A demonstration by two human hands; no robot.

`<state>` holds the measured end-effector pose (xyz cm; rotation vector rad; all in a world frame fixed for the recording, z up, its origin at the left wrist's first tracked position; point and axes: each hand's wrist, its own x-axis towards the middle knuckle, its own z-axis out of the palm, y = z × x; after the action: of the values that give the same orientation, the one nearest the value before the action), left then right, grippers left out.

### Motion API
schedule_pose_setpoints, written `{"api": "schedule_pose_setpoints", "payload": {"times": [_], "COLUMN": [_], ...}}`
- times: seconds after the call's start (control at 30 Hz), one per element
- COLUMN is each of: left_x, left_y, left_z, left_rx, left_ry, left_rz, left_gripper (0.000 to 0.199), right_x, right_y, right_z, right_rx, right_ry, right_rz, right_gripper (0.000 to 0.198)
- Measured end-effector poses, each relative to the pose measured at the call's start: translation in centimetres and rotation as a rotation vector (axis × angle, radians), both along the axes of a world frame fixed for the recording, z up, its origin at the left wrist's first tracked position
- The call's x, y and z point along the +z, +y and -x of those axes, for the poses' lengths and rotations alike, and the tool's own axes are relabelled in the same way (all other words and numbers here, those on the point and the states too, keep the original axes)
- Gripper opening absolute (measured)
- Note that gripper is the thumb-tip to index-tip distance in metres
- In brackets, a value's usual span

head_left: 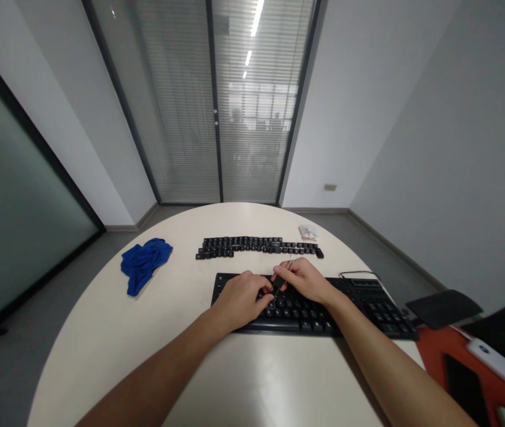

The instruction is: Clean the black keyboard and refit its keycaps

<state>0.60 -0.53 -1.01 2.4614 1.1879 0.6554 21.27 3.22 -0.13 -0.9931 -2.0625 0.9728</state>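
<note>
Black piece (278, 283) clamped by right hand (302, 277); left hand (244, 298) beside it, grip closure unclear; keyboard (274, 325) beneath; whitish plastic bag (308, 232), contents indistinct

We reach forward with both bare forearms angled inward, our left forearm (174, 362) and right forearm (379, 350) converging. Our left hand (242, 296) is back up, its thumb (265, 302) and curled fingers (259, 281) nearly meeting. Our right hand (304, 277), close beside it, grips between thumb and bent fingers.
</note>
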Motion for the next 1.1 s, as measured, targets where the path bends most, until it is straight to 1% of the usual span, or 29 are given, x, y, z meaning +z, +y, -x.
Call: {"api": "schedule_pose_setpoints", "payload": {"times": [0.2, 0.33, 0.47, 0.6, 0.7, 0.8, 0.93, 1.1], "left_x": [0.0, 0.0, 0.1, 0.3, 0.4, 0.4, 0.4, 0.2], "left_y": [-0.2, -0.4, -0.5, -0.5, -0.5, -0.3, 0.1, 0.5], "left_z": [-0.2, -0.4, -0.5, -0.5, -0.4, -0.2, 0.3, 0.6], "left_rx": [0.014, 0.065, 0.075, 0.082, 0.062, 0.021, 0.005, -0.01], "left_ry": [0.024, 0.031, 0.04, 0.042, 0.043, 0.016, -0.044, -0.119], "left_rz": [-0.011, 0.002, 0.012, 0.021, 0.024, 0.042, 0.115, 0.163], "left_gripper": [0.011, 0.011, 0.01, 0.008, 0.01, 0.012, 0.015, 0.017], "right_x": [-0.1, 0.1, 0.4, 0.4, 0.5, 0.6, 0.7, 0.7], "right_y": [0.0, -0.2, -0.4, -0.4, -0.4, -0.3, -0.2, 0.1], "right_z": [0.2, 0.3, 0.3, 0.2, -0.1, -0.3, -0.5, -0.8], "right_rx": [-0.009, -0.002, -0.013, -0.007, 0.0, 0.011, 0.009, -0.001], "right_ry": [-0.026, -0.041, -0.065, -0.077, -0.07, -0.063, -0.053, -0.017], "right_rz": [-0.02, -0.047, -0.074, -0.035, 0.026, 0.048, 0.024, -0.055], "right_gripper": [0.058, 0.056, 0.055, 0.051, 0.048, 0.048, 0.051, 0.055]}}
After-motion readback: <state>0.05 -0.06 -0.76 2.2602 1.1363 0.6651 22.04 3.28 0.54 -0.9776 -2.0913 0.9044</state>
